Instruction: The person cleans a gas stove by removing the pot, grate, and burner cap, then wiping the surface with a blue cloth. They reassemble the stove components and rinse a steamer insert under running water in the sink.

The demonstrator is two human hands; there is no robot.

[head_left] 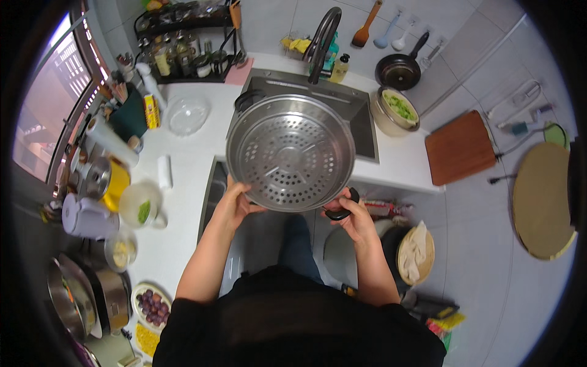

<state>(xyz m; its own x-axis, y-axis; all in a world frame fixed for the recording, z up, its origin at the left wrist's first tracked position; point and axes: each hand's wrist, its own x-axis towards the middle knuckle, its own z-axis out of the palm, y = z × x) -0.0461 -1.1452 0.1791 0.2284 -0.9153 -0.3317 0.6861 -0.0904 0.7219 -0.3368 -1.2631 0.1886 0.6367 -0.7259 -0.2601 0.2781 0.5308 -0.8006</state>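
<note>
A round stainless-steel steamer pot section (pixel 291 156) with a perforated bottom is held up between my two hands, partly over the sink (pixel 367 133). My left hand (pixel 236 206) grips its rim at the lower left, thumb on the wall. At the lower right, my right hand (pixel 353 218) holds its black side handle (pixel 341 212). A second black handle (pixel 249 98) sticks out at the upper left. The pot hides much of the sink. Above it, a dark gooseneck faucet (pixel 328 36) rises at the sink's back edge.
Right of the sink stand nested bowls with chopped greens (pixel 401 108), near a wooden cutting board (pixel 461 149). A clear plastic dish (pixel 187 114), a white roll (pixel 164 172), an electric kettle (pixel 87 218) and a plate of grapes (pixel 153 306) occupy the left counter. A frying pan (pixel 398 72) hangs behind.
</note>
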